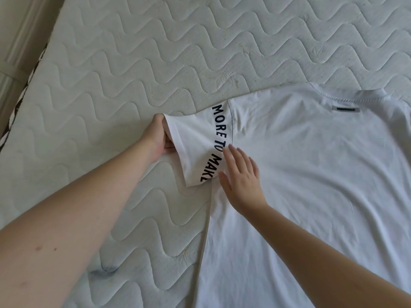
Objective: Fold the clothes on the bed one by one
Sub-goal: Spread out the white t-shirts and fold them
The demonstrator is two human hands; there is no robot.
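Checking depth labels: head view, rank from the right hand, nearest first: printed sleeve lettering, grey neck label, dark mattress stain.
1. Printed sleeve lettering: touching the right hand's fingertips, just left.
2. Dark mattress stain: lower left, on the mattress.
3. Grey neck label: upper right, below the collar.

A plain white T-shirt (311,174) lies on a pale off-white mattress (133,63) quilted all over in a repeating wave pattern with small stitched leaf motifs. Along the shirt's sleeve seam, at its left side, runs black capital lettering (219,134) reading "MORE TO MAKE". Just below the shirt's collar sits a small dark tab (345,109) with a grey border.
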